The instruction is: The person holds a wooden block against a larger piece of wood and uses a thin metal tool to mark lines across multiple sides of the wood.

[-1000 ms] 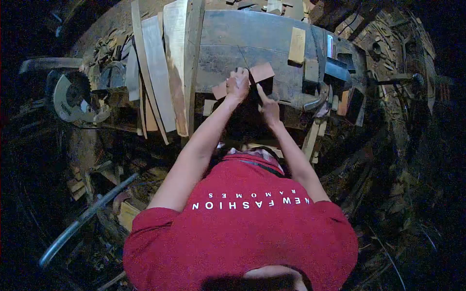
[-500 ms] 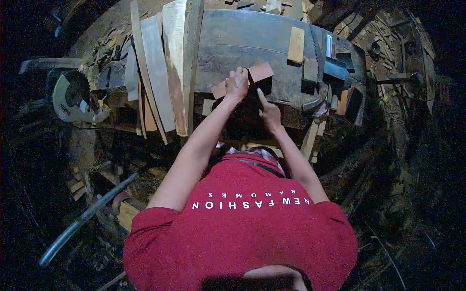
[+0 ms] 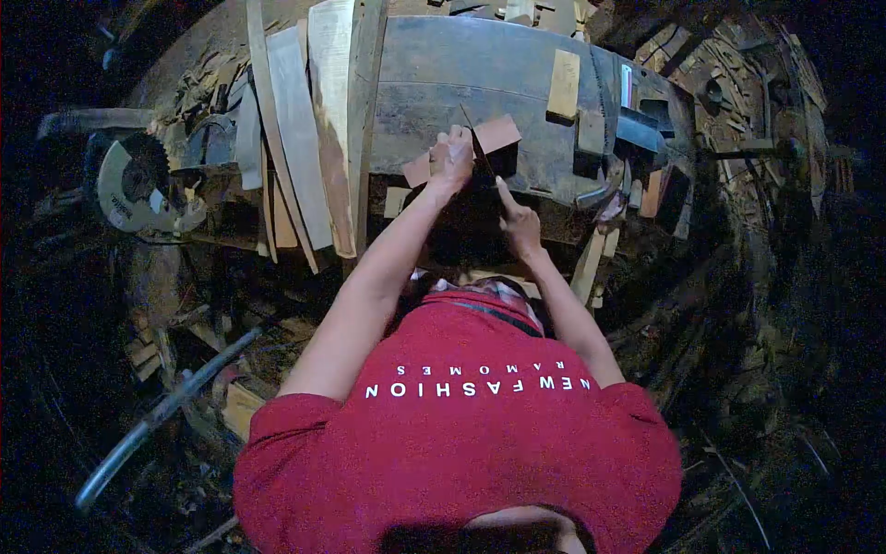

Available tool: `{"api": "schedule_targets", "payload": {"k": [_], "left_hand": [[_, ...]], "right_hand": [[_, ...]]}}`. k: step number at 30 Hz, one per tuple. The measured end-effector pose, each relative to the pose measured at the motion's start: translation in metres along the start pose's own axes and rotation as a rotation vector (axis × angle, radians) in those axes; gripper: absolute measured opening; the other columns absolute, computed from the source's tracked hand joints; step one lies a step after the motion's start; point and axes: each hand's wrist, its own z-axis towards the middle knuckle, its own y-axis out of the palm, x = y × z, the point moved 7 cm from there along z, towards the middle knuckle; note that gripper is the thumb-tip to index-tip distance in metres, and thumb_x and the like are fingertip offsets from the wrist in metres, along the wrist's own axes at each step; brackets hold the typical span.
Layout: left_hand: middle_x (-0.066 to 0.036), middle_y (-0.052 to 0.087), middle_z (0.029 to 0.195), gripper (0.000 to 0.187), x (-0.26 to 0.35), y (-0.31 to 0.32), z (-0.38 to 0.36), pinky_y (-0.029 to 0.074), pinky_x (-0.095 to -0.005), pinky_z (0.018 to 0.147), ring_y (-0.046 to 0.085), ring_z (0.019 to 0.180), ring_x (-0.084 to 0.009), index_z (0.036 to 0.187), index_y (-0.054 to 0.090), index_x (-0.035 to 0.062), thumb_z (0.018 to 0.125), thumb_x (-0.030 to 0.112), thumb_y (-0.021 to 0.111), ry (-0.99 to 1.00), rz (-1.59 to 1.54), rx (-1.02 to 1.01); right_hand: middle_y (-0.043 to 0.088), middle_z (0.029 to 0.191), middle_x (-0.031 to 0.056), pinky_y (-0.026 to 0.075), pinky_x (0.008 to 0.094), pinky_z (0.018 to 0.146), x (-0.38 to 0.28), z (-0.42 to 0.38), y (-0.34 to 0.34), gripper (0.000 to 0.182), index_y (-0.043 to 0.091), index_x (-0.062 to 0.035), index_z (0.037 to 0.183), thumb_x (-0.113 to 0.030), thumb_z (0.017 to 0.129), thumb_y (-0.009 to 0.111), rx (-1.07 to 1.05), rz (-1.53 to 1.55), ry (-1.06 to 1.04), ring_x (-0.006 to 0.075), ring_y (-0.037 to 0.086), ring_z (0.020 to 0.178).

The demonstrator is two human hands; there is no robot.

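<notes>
While the left hand holds wood, the right hand has drawn back.

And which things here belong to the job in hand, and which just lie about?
In the job:
- reddish wood, under the left hand
- thin dark blade, in the right hand

Apparently lying about:
- long boards
- yellowish block
- circular saw

Dim light falls on a dark, worn desk; leftover boards lie across its left side. Murky shadow surrounds it, with what looks like scrap wood heaped at right.
</notes>
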Motion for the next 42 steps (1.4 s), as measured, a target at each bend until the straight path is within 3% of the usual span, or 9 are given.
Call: {"api": "schedule_targets", "payload": {"k": [18, 19, 20, 23, 24, 26, 34, 40, 42], "left_hand": [[-0.012, 0.051, 0.088, 0.023, -0.002, 0.001, -0.002, 0.048, -0.0438, 0.060, 0.055, 0.080, -0.0316, 0.090, 0.051, 0.0038, 0.068, 0.006, 0.059, 0.033, -0.105, 0.079], [-0.012, 0.051, 0.088, 0.023, -0.003, 0.002, -0.001, 0.048, -0.0438, 0.060, 0.055, 0.080, -0.0316, 0.090, 0.051, 0.0038, 0.068, 0.006, 0.059, 0.034, -0.100, 0.082], [-0.012, 0.051, 0.088, 0.022, -0.004, 0.002, -0.002, 0.048, -0.0434, 0.060, 0.055, 0.080, -0.0315, 0.089, 0.051, 0.0041, 0.068, 0.006, 0.059, 0.053, -0.102, 0.101], [-0.013, 0.052, 0.091, 0.030, -0.007, 0.009, -0.003, 0.048, -0.0422, 0.061, 0.054, 0.083, -0.0318, 0.095, 0.051, 0.0046, 0.066, 0.008, 0.062, 0.053, -0.092, 0.087], [-0.014, 0.052, 0.094, 0.039, -0.008, 0.012, -0.002, 0.048, -0.0413, 0.063, 0.054, 0.085, -0.0323, 0.100, 0.051, 0.0048, 0.064, 0.010, 0.066, 0.037, -0.083, 0.049], [-0.013, 0.052, 0.092, 0.028, -0.003, -0.003, -0.003, 0.049, -0.0415, 0.063, 0.055, 0.084, -0.0319, 0.094, 0.051, 0.0047, 0.067, 0.007, 0.061, 0.020, -0.084, 0.055], [-0.012, 0.051, 0.095, 0.040, -0.003, 0.008, -0.002, 0.048, -0.0405, 0.065, 0.054, 0.082, -0.0317, 0.102, 0.050, 0.0051, 0.066, 0.011, 0.066, 0.032, -0.066, 0.016], [-0.011, 0.051, 0.089, 0.021, -0.003, -0.001, -0.005, 0.050, -0.0417, 0.063, 0.055, 0.081, -0.0300, 0.089, 0.051, 0.0045, 0.069, 0.007, 0.059, 0.012, -0.084, 0.083], [-0.013, 0.051, 0.093, 0.032, -0.006, 0.006, -0.002, 0.049, -0.0422, 0.063, 0.055, 0.081, -0.0327, 0.102, 0.049, 0.0047, 0.071, 0.008, 0.057, 0.020, -0.078, 0.058]], "right_hand": [[0.053, 0.064, 0.0226, 0.041, 0.0449, 0.053, -0.012, 0.019, 0.005, 0.083, 0.020, -0.0244, 0.137, -0.002, 0.067, 0.058, 0.071, -0.056, -0.087, 0.0366, 0.056, 0.059], [0.053, 0.065, 0.0228, 0.041, 0.0445, 0.054, -0.022, 0.035, -0.004, 0.060, 0.043, -0.0160, 0.125, -0.006, 0.068, 0.059, 0.088, -0.005, -0.047, 0.0369, 0.056, 0.060], [0.053, 0.065, 0.0228, 0.041, 0.0445, 0.054, -0.022, 0.047, -0.001, 0.060, 0.043, -0.0160, 0.125, -0.006, 0.068, 0.059, 0.089, -0.001, -0.050, 0.0369, 0.056, 0.060], [0.053, 0.064, 0.0233, 0.041, 0.0458, 0.054, -0.004, 0.075, 0.014, 0.018, 0.057, -0.0007, 0.067, -0.018, 0.068, 0.062, 0.288, 0.056, -0.089, 0.0369, 0.056, 0.062], [0.053, 0.064, 0.0233, 0.041, 0.0458, 0.054, -0.003, 0.072, 0.010, 0.018, 0.057, -0.0007, 0.067, -0.018, 0.068, 0.062, 0.291, 0.056, -0.094, 0.0369, 0.056, 0.062], [0.057, 0.066, 0.0188, 0.046, 0.0436, 0.056, -0.013, 0.048, 0.006, 0.075, 0.031, -0.0232, 0.134, -0.012, 0.068, 0.064, 0.248, -0.071, -0.187, 0.0359, 0.058, 0.063], [0.055, 0.064, 0.0242, 0.044, 0.0464, 0.054, -0.009, 0.011, 0.000, 0.078, 0.027, -0.0268, 0.135, -0.007, 0.068, 0.060, 0.053, -0.079, -0.007, 0.0401, 0.056, 0.061], [0.054, 0.064, 0.0227, 0.045, 0.0450, 0.056, -0.018, 0.075, 0.011, 0.069, 0.032, -0.0235, 0.132, -0.009, 0.070, 0.058, 0.287, -0.050, -0.207, 0.0393, 0.055, 0.063], [0.054, 0.067, 0.0231, 0.044, 0.0453, 0.056, -0.013, 0.064, 0.011, 0.072, 0.030, -0.0241, 0.134, -0.008, 0.069, 0.059, 0.063, 0.002, -0.017, 0.0390, 0.056, 0.062]]}}
